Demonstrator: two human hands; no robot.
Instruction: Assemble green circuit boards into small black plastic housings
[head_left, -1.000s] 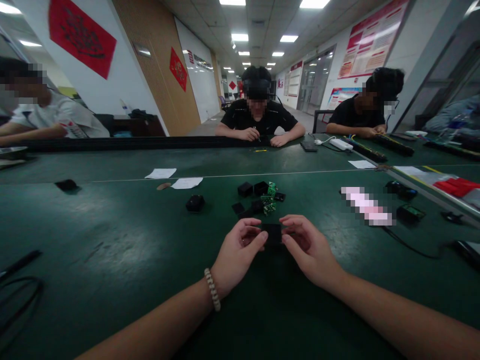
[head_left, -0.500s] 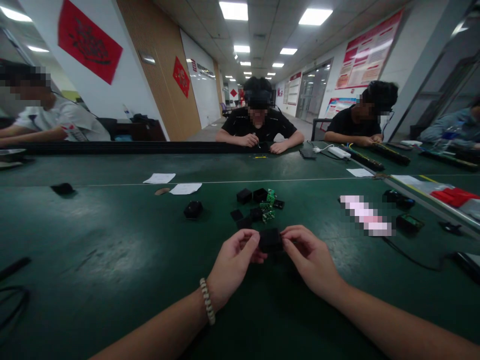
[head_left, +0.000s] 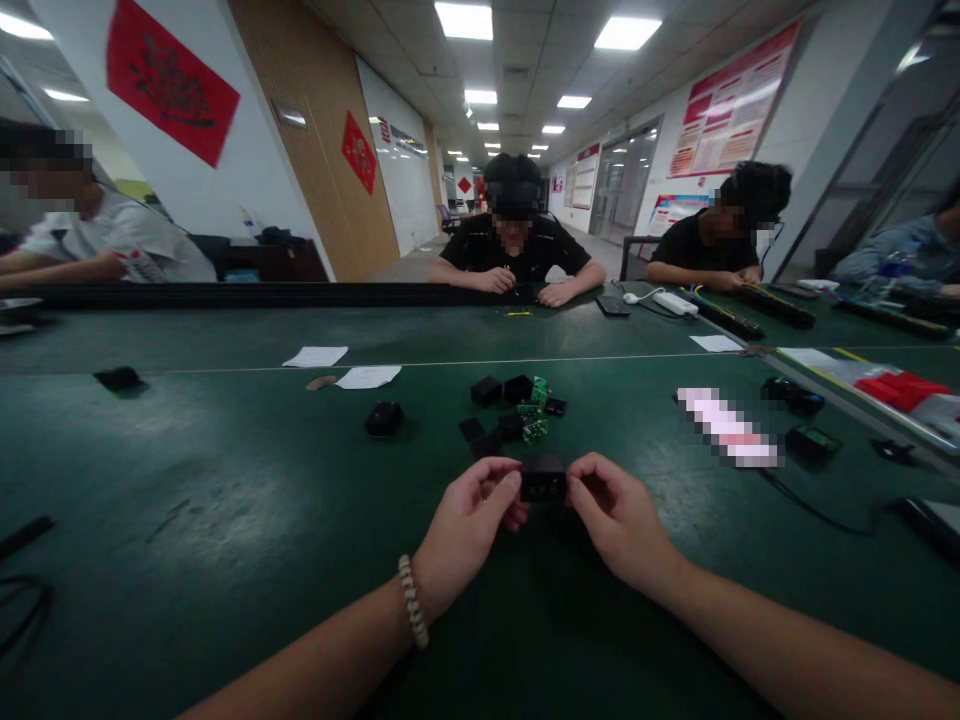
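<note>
A small black plastic box (head_left: 544, 479) is held just above the table, between my two hands. Several small openings show on the side facing me. My left hand (head_left: 478, 510), with a beaded bracelet at the wrist, pinches the box's left end between thumb and fingers. At the opposite end, the thumb and fingertips of my right hand (head_left: 619, 515) grip it. Just beyond lies a loose group of black box shells (head_left: 487, 390), flat black pieces (head_left: 472, 430) and green circuit boards (head_left: 535, 431). Another black box (head_left: 384, 420) rests left of that group.
The green tabletop (head_left: 247, 560) spreads around my arms. Paper sheets (head_left: 369, 377) lie near a seam. On the right are a blurred-out pink device (head_left: 727, 428) with a cable, and a black part with a green board (head_left: 813, 442). Several people sit across the table.
The black box has tilted, so its side with openings now faces me. Both hands keep their hold in nearly the same place. The view has shifted slightly.
</note>
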